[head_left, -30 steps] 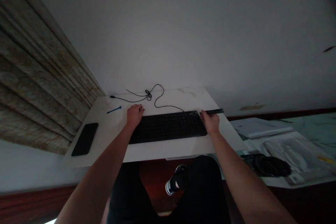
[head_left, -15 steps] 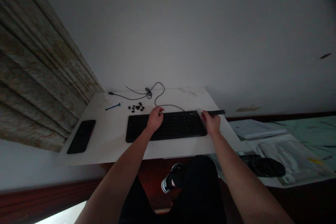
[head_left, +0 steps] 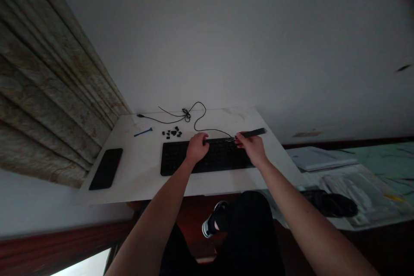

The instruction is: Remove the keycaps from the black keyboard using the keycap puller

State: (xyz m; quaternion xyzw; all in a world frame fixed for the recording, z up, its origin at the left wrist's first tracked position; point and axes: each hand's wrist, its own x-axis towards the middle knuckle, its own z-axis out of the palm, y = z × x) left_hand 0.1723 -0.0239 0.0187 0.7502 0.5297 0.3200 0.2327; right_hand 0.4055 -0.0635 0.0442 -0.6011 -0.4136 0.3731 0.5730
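Here, right grip (head_left: 254, 147) closed around black brush (head_left: 255, 132)

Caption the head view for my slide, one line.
Left hand over a black keyboard, right hand holding a slim dark tool, small black pieces lying beyond on the white table.

Dimly lit grey wall (head_left: 207, 43) behind white table (head_left: 142, 161); patterned curtain (head_left: 64, 82) left; reddish floor (head_left: 190, 213).

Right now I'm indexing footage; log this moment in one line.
left hand: over keyboard, contact unclear | right hand: holds black tool near keyboard's far edge | black pieces: beyond keyboard | phone: left of keyboard
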